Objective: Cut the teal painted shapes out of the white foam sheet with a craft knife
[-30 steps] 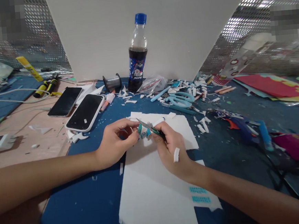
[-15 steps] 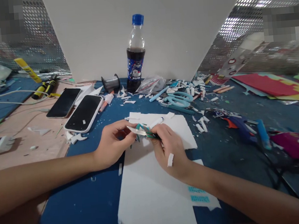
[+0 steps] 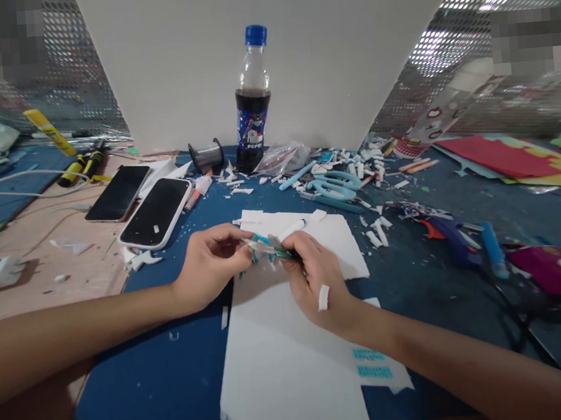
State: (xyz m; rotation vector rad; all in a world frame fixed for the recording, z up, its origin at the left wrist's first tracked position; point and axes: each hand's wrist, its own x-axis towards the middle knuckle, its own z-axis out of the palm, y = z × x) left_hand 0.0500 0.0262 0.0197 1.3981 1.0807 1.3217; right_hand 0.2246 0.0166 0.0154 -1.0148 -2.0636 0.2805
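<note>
My left hand (image 3: 212, 267) is closed, thumb and forefinger pinching a small teal-and-white strip (image 3: 260, 239) above the white sheet. My right hand (image 3: 317, 275) is closed around the dark green handle of small scissors (image 3: 260, 246). Their silver blades point left and meet the strip, close to my left fingertips. Fingers hide most of the handle and part of the strip. A white scrap (image 3: 323, 297) clings to the back of my right hand. Under both hands lies the white sheet (image 3: 287, 365), with a white pen (image 3: 293, 228) near its far end.
Behind the sheet stand a Pepsi bottle (image 3: 252, 118) and a large white board (image 3: 316, 52). Blue-handled scissors (image 3: 334, 185) lie among white scraps. Two phones (image 3: 155, 213) and a wire spool (image 3: 207, 155) are on the left. A glue gun (image 3: 453, 242) and coloured paper (image 3: 504, 157) occupy the right.
The scissor blades have shifted slightly and a second blade shows more beside the strip. Both hands stay in nearly the same place, still gripping.
</note>
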